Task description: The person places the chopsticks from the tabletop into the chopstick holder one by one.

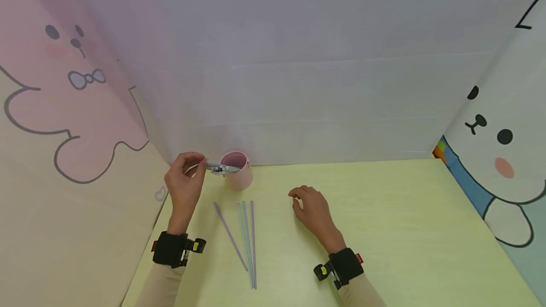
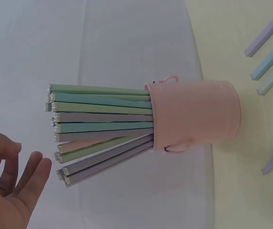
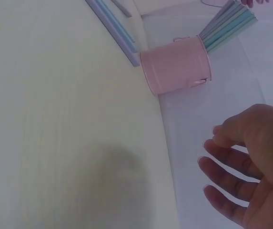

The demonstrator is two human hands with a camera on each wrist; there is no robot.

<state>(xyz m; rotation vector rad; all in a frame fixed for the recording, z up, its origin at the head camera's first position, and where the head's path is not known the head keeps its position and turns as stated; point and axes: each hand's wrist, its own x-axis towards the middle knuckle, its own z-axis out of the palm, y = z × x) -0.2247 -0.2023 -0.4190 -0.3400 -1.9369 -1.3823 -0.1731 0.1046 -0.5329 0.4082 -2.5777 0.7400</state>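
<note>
A pink bucket (image 1: 239,181) with small side handles stands near the table's back edge. Slim pastel sticks (image 2: 103,113) with glittery ends fan out of its mouth, in green, teal, purple and peach. My left hand (image 1: 184,184) is beside those glittery ends; in the left wrist view a gap shows between its fingers and the sticks, and nothing is in its grasp. Over the table to the right of the bucket hovers my right hand (image 1: 314,210), fingers loosely bent and holding nothing.
Several more sticks lie on the pale yellow table (image 1: 384,231) in front of the bucket: a slanted purple stick (image 1: 230,236), and a close group with a blue stick (image 1: 247,238) and another purple stick (image 1: 253,245). A white cloth wall (image 1: 298,98) rises behind.
</note>
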